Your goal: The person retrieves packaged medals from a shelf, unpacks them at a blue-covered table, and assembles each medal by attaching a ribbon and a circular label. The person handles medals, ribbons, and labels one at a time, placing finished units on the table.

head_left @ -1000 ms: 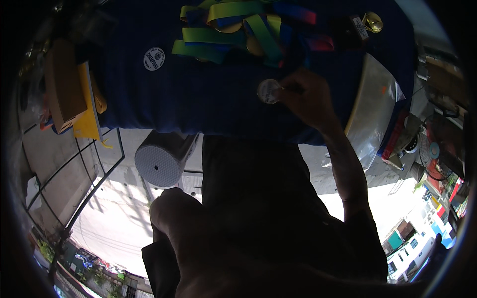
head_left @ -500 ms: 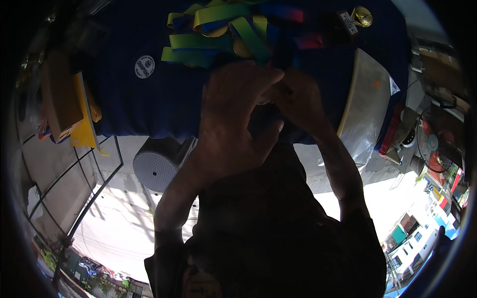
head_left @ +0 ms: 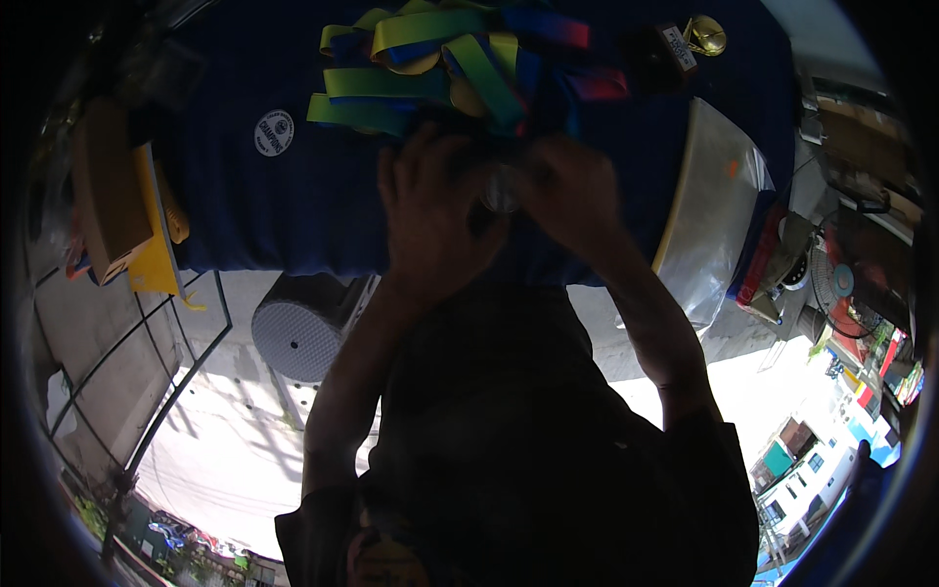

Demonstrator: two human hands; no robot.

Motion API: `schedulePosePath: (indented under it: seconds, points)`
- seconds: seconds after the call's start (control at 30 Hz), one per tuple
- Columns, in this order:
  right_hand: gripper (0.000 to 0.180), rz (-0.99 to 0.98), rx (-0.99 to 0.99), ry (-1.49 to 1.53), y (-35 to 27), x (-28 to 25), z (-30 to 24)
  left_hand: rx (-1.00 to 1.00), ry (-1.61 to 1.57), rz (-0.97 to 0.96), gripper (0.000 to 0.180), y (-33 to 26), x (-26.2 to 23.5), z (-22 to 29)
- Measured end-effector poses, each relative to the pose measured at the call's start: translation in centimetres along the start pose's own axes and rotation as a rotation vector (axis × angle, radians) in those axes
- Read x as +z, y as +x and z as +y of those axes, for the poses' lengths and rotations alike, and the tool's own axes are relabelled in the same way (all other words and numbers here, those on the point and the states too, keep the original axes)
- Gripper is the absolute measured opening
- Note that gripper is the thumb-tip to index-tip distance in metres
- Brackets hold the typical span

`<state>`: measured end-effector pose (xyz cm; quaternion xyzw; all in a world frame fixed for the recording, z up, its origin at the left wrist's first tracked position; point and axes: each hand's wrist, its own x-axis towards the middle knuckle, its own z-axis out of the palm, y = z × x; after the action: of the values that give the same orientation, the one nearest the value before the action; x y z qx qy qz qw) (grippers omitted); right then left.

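Note:
A small round shiny disc (head_left: 502, 190) sits between my hands above the dark blue cloth, partly covered by fingers. My left hand (head_left: 435, 210) is curled at its left side, thumb below and index finger near its edge; the other fingers point away from me. My right hand (head_left: 572, 191) pinches the disc's right side. Both sets of fingertips are dark and a little blurred. Just beyond my hands lies a heap of medals with green, blue and pink ribbons (head_left: 391, 86). To the left, a round white sticker with black print (head_left: 274, 133) lies flat on the cloth.
A clear plastic bag of flat sheets (head_left: 709, 196) lies at the table's right edge. At the back right stands a gold trophy piece (head_left: 706, 35) by a dark box (head_left: 657, 59). Cardboard (head_left: 115, 186) and a yellow folder (head_left: 152, 235) are at the left. A grey cylinder (head_left: 298, 328) stands below the table edge.
My left hand has drawn back to the left, away from my right hand, and its thumb is lower in reach. The gap now shows the shiny disc. The view has shifted slightly.

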<state>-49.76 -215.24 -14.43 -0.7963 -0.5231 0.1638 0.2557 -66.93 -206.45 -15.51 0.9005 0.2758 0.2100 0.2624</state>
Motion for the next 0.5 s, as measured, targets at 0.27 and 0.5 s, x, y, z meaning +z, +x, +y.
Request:
schedulePosePath:
  seconds: [0.27, 0.5]
  points:
    - [0.022, -0.01, -0.084, 0.04, -0.05, -0.71, -0.09, -0.023, -0.008, 0.001, 0.052, 0.13, 0.15, 0.01]
    - [0.027, 0.051, -0.187, 0.063, 0.07, -0.65, -0.25, -0.037, -0.004, -0.009, 0.053, 0.02, -0.08, 0.06]
